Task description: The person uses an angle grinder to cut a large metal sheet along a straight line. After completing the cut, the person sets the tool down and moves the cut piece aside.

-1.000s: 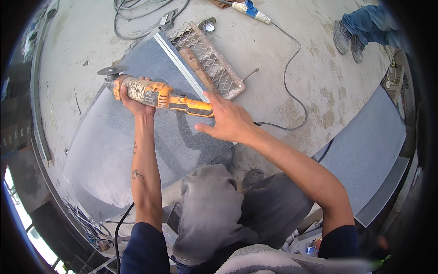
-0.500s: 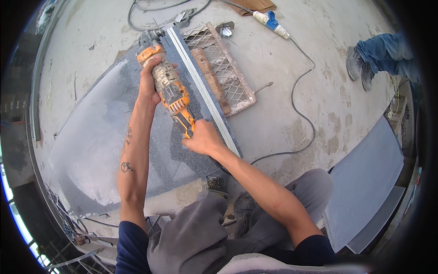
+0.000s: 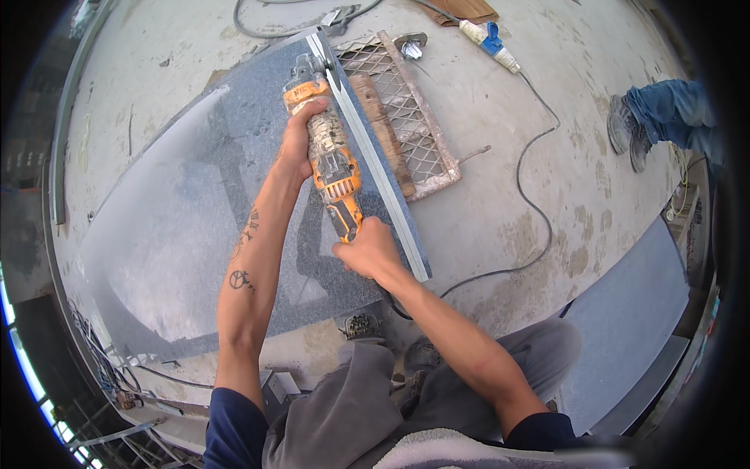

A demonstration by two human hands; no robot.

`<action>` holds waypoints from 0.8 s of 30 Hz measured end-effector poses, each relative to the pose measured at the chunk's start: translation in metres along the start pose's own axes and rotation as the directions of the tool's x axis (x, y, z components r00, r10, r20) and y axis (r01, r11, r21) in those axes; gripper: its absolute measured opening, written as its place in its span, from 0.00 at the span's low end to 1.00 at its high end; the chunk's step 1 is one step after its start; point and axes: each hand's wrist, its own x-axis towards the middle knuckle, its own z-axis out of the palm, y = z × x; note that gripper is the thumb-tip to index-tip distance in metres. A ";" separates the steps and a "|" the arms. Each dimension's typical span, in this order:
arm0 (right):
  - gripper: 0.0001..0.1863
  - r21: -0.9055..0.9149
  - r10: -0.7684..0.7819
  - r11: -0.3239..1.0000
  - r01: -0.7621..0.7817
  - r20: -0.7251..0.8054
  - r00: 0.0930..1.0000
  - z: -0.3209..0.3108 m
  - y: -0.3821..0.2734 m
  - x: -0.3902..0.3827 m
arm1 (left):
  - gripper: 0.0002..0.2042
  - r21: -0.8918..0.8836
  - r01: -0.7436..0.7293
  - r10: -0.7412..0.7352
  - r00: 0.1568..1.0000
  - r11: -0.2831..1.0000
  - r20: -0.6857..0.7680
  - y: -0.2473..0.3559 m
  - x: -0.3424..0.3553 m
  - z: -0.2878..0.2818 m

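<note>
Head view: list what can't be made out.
All in the head view:
Angle grinder: handle end covered by the right hand's grip.
Left hand's grip: most fingers hidden behind the grinder.
Disc: small and nearly edge-on; contact with the pale strip unclear.
Brown sheet: cut off by the top edge.
Other person: cut off above the legs by the dark rim.

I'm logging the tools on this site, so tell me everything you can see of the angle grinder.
The angle grinder has an orange-and-black body, plastic-looking and smeared with pale grime, with vent slots ahead of its rear handle. Its dark head points forward, and the thin disc shows nearly edge-on beside a pale strip on the grey slab; whether disc and strip touch is unclear. The left hand grips the body behind the head, the right hand the rear handle.
</note>
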 end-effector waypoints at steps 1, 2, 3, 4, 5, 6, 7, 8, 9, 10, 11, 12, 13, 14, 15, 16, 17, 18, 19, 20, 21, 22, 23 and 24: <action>0.08 -0.003 0.012 1.000 -0.012 0.003 1.000 -0.002 0.000 0.002 | 0.25 -0.006 0.006 -0.006 1.000 1.000 -0.006 -0.002 0.003 0.001; 0.08 -0.003 0.033 0.999 -0.033 0.005 0.999 -0.005 -0.001 0.004 | 0.25 -0.022 -0.008 0.008 1.000 1.000 0.000 -0.003 0.006 0.002; 0.09 -0.004 0.047 0.999 -0.047 0.026 0.999 -0.008 -0.001 0.006 | 0.25 -0.036 -0.026 0.026 1.000 0.999 0.005 -0.005 0.008 0.004; 0.12 -0.003 0.074 0.997 -0.074 0.050 0.996 -0.011 0.000 0.007 | 0.25 -0.053 -0.025 0.026 1.000 0.998 0.016 -0.006 0.009 0.004; 0.14 0.007 0.095 0.995 -0.095 0.075 0.993 -0.013 0.000 0.009 | 0.26 -0.047 -0.024 0.024 1.000 0.999 0.002 -0.006 0.010 0.005; 0.14 -0.006 0.093 0.996 -0.093 0.064 0.994 -0.014 0.001 0.010 | 0.26 -0.047 -0.007 0.007 1.000 0.999 -0.004 -0.007 0.012 0.006; 0.14 -0.011 0.090 0.996 -0.090 0.056 0.994 -0.015 0.002 0.010 | 0.26 -0.049 0.015 -0.016 1.000 0.999 -0.010 -0.009 0.013 0.007; 0.14 -0.021 0.101 0.995 -0.100 0.055 0.993 -0.015 0.002 0.010 | 0.26 -0.056 0.017 -0.018 1.000 0.998 -0.012 -0.010 0.013 0.007; 0.11 -0.029 0.080 0.996 -0.080 0.028 0.996 -0.015 0.003 0.010 | 0.26 -0.064 0.018 -0.019 1.000 0.998 -0.014 -0.012 0.013 0.006; 0.09 -0.047 0.070 0.996 -0.070 0.008 0.997 -0.015 0.002 0.011 | 0.26 -0.073 0.015 -0.016 1.000 0.997 -0.018 -0.013 0.014 0.006; 0.07 -0.066 0.077 0.995 -0.078 -0.010 0.997 -0.014 0.002 0.011 | 0.26 -0.077 0.001 -0.002 1.000 0.997 -0.014 -0.014 0.015 0.005; 0.07 -0.051 0.075 0.996 -0.075 -0.008 0.997 -0.014 0.001 0.012 | 0.26 -0.080 -0.011 0.010 1.000 0.997 -0.010 -0.015 0.016 0.004; 0.07 -0.044 0.090 0.995 -0.090 -0.004 0.996 -0.015 0.000 0.012 | 0.26 -0.086 -0.025 0.024 1.000 0.996 -0.008 -0.016 0.017 0.003; 0.07 -0.042 0.102 0.994 -0.101 0.004 0.995 -0.016 -0.002 0.013 | 0.26 -0.096 -0.015 0.015 1.000 0.995 -0.007 -0.017 0.018 0.002; 0.08 -0.047 0.106 0.993 -0.105 0.018 0.994 -0.017 -0.002 0.014 | 0.26 -0.106 -0.004 0.004 1.000 0.994 -0.004 -0.018 0.020 0.001; 0.08 -0.050 0.109 0.993 -0.107 0.030 0.994 -0.018 -0.004 0.014 | 0.26 -0.114 0.005 -0.005 1.000 0.993 0.000 -0.019 0.021 0.000; 0.08 -0.047 0.104 0.994 -0.102 0.035 0.994 -0.019 -0.005 0.015 | 0.26 -0.111 0.007 -0.007 1.000 0.994 -0.002 -0.020 0.023 -0.001; 0.08 -0.040 0.117 0.992 -0.116 0.048 0.992 -0.019 -0.006 0.015 | 0.25 -0.108 0.010 -0.010 1.000 0.994 -0.003 -0.020 0.024 -0.001; 0.08 -0.030 0.125 0.992 -0.123 0.055 0.991 -0.019 -0.006 0.015 | 0.25 -0.105 0.014 -0.015 1.000 0.994 -0.003 -0.021 0.025 -0.002; 0.08 -0.015 0.122 0.993 -0.121 0.052 0.991 -0.019 -0.006 0.015 | 0.24 -0.120 0.044 -0.043 0.999 0.992 0.010 -0.021 0.026 -0.002; 0.08 -0.018 0.130 0.992 -0.129 0.047 0.990 -0.018 -0.007 0.015 | 0.24 -0.128 0.044 -0.043 0.999 0.991 0.009 -0.021 0.027 -0.003; 0.09 -0.016 0.127 0.992 -0.126 0.035 0.991 -0.017 -0.007 0.015 | 0.24 -0.138 0.044 -0.044 0.999 0.989 0.007 -0.021 0.027 -0.003; 0.10 -0.026 0.143 0.989 -0.142 0.027 0.989 -0.016 -0.007 0.015 | 0.24 -0.148 0.044 -0.044 0.999 0.988 0.005 -0.022 0.028 -0.003; 0.10 -0.019 0.129 0.992 -0.128 0.021 0.991 -0.015 -0.007 0.016 | 0.24 -0.142 0.045 -0.045 0.999 0.989 0.005 -0.022 0.028 -0.003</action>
